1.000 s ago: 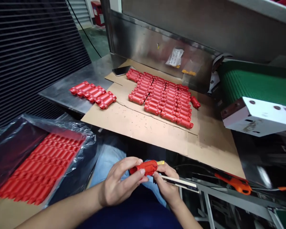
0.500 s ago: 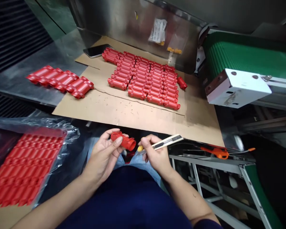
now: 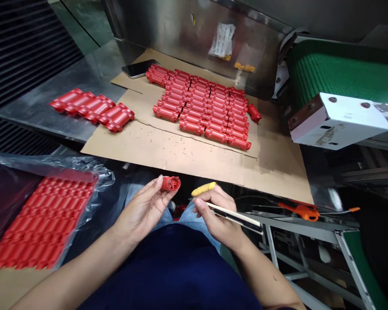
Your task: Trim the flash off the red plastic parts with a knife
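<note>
My left hand (image 3: pixel 145 206) is closed round a short red plastic tube (image 3: pixel 171 184), above my lap. The tube's round end faces me and shows spokes inside; its other end is hidden by my fingers. To the right, my right hand (image 3: pixel 218 213) grips a cream-coloured utility knife (image 3: pixel 234 214), its short blade tip pointing left toward the tube but apart from it. A yellow cover (image 3: pixel 203 189), apparently a finger sleeve, is on one raised finger of that hand.
Rows of red tubes (image 3: pixel 198 107) lie on cardboard (image 3: pixel 132 142). More red tubes (image 3: pixel 92 107) rest at its left edge, near a phone (image 3: pixel 140 69). A plastic bag (image 3: pixel 105 174) holds others at lower left. A green conveyor (image 3: pixel 342 73) and an orange air gun (image 3: pixel 300 211) are at right.
The red tube has been turned so that its end faces me. My right hand has tilted the knife, its handle end now lower, and raised the yellow-covered finger. The view has shifted slightly.
</note>
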Demonstrator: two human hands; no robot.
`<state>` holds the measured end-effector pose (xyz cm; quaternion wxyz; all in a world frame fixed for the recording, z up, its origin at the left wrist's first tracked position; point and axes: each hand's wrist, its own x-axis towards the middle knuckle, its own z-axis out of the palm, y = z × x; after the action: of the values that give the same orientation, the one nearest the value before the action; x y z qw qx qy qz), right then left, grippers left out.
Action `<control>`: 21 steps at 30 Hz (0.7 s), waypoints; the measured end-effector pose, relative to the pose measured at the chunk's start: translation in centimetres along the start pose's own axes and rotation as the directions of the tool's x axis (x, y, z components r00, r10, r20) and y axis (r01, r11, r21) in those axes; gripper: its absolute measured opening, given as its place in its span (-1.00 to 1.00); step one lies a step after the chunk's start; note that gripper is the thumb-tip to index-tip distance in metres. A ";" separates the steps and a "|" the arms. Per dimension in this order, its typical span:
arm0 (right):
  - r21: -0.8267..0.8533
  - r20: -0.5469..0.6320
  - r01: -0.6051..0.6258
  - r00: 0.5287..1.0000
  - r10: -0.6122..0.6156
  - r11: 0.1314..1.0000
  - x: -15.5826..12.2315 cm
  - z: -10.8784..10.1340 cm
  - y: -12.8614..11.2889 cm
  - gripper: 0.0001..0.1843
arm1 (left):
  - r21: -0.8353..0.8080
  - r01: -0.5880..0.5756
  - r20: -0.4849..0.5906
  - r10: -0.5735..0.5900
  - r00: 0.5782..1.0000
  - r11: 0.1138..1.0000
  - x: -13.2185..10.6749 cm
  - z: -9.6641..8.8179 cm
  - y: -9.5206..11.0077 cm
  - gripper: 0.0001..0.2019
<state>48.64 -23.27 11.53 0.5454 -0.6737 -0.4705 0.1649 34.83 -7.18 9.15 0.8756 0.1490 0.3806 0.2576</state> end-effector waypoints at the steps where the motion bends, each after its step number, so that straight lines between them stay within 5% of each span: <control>1: 0.049 0.033 -0.040 0.999 0.039 0.998 0.2 0.3 0.1 -0.74 | -0.005 0.002 -0.011 -0.002 1.000 1.000 0.0 0.0 0.0 -0.80; 9: 0.147 0.090 -0.227 0.972 0.215 0.963 1.1 1.6 0.4 -0.64 | -0.006 0.013 -0.042 -0.013 0.999 1.000 -0.2 0.0 0.3 -0.76; 12: 0.002 0.021 -0.054 0.998 0.054 0.999 1.2 0.8 -0.1 -0.74 | 0.086 -0.016 0.054 0.011 0.998 0.996 -0.7 -0.1 0.6 -0.78; 14: -0.091 -0.008 0.132 0.991 -0.133 0.987 1.1 0.0 -0.5 -0.90 | 0.175 -0.078 0.154 0.051 0.987 0.981 -1.1 -0.1 0.9 -0.54; 16: -0.111 0.019 0.279 0.960 -0.279 0.954 0.8 -0.7 -0.8 -0.73 | 0.242 -0.174 0.228 0.118 0.966 0.955 -1.6 -0.1 1.2 -0.41; 21: 0.063 0.080 0.386 0.917 -0.390 0.921 0.0 -0.7 -0.6 -0.48 | 0.295 -0.270 0.300 0.179 0.937 0.916 -1.8 -0.2 1.6 -0.59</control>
<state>48.82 -23.71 12.33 0.5609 -0.5462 -0.6149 0.0949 33.07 -6.88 10.82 0.8452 0.3708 0.2771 0.2670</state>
